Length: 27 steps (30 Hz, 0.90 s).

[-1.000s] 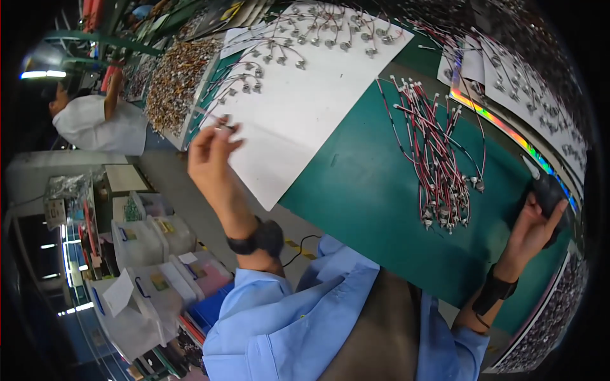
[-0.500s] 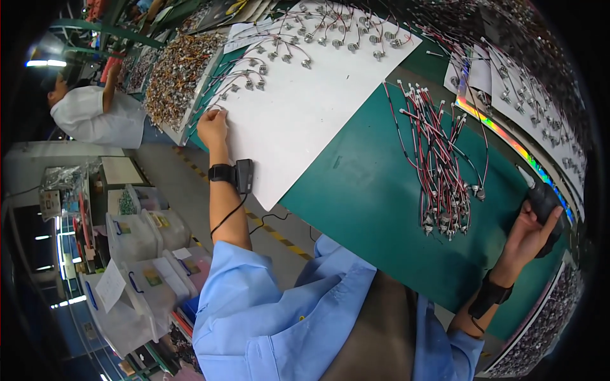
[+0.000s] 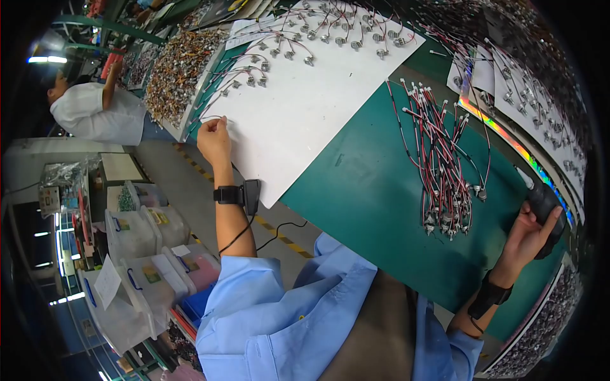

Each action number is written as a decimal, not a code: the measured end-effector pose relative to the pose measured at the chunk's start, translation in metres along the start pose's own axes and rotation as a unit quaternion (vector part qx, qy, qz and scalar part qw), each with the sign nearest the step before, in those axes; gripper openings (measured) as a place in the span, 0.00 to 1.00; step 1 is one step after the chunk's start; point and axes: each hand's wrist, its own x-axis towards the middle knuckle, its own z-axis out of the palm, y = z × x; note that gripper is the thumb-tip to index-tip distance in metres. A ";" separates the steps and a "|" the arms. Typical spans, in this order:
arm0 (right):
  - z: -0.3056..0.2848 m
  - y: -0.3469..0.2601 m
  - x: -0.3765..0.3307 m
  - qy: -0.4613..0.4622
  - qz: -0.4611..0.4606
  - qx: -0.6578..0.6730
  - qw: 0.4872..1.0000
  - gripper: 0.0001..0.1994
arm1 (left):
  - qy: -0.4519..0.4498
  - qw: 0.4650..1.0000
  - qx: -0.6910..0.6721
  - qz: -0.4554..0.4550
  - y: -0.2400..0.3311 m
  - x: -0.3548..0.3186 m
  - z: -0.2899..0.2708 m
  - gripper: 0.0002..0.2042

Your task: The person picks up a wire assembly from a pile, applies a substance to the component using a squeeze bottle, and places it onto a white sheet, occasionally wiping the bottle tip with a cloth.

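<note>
My left hand is at the left edge of a large white sheet, thumb and fingers pinched together. A thin wire shows at the fingertips, but what they grip is too small to make out. Small metal components with thin wires lie in rows on the sheet beyond this hand. At the far right, my right hand is closed round a black tool with a pale cone-shaped tip, which points up and left. Between the hands, a bundle of red and black wires with white connectors and metal ends lies on the green tabletop.
Behind the sheet's left edge is a heap of small wired parts. More wired components lie on a second white sheet past a shiny rainbow strip. Lidded plastic bins stand at the left. A person in white sits far left.
My left hand has drawn back slightly toward me, away from the nearest component on the sheet. My right hand has kept its place with the black tool.
</note>
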 end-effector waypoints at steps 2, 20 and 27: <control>0.000 0.000 0.000 -0.004 0.002 0.000 1.000 0.12 | 0.009 1.000 -0.014 -0.001 0.000 -0.003 -0.002 0.11; -0.006 0.000 0.001 -0.014 0.005 0.006 1.000 0.12 | -0.003 0.999 -0.008 -0.043 -0.033 0.053 0.029 0.14; -0.002 0.001 0.003 -0.022 0.011 0.026 0.999 0.12 | -0.026 0.991 -0.099 -0.089 -0.098 0.092 0.014 0.17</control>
